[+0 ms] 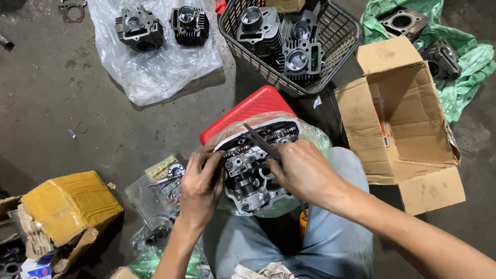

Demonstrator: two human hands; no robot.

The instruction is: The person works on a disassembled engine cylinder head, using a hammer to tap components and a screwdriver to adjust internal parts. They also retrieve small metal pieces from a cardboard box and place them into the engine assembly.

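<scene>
Looking down at a seated person's lap, an engine cylinder head (253, 173) rests on clear plastic over a red stool (243, 111), just above the knees. The left hand (200, 187) grasps its left edge. The right hand (305, 173) pinches a thin dark metal strip (260, 140) slanting across the head's top. Behind, a wire basket (341, 39) holds more engine parts; an open cardboard box (408, 134) lies right, on the concrete floor (62, 103).
</scene>
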